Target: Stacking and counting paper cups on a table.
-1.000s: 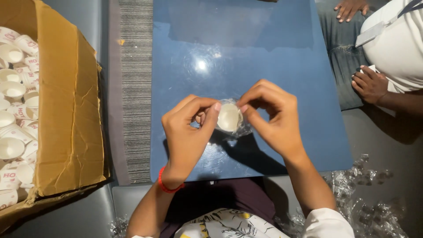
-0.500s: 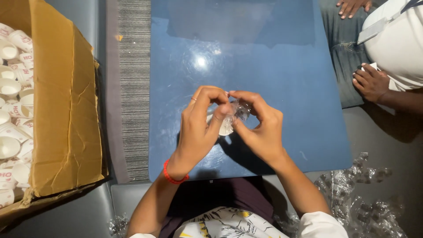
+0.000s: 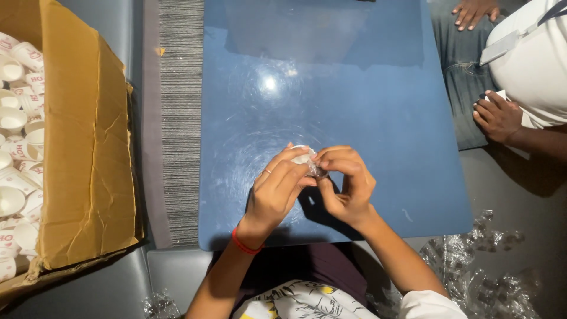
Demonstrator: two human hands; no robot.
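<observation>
Both my hands meet over the near part of a glossy blue table (image 3: 354, 88). My left hand (image 3: 276, 192), with a red band at the wrist, and my right hand (image 3: 345, 183) close together around a small white cup (image 3: 303, 156) partly covered in clear plastic wrap (image 3: 318, 171). Only the cup's upper rim shows between my fingertips; the rest is hidden by my fingers.
An open cardboard box (image 3: 88, 147) at the left holds several small white paper cups (image 3: 15, 118). A grey striped mat (image 3: 180, 118) lies between box and table. Another person (image 3: 520, 88) sits at the right, a hand (image 3: 497, 116) resting on a knee. Crumpled clear plastic (image 3: 472, 266) lies lower right.
My hands have drawn closer together around the cup. A second ago its white top faced up in plain sight; now my fingers cover most of it.
</observation>
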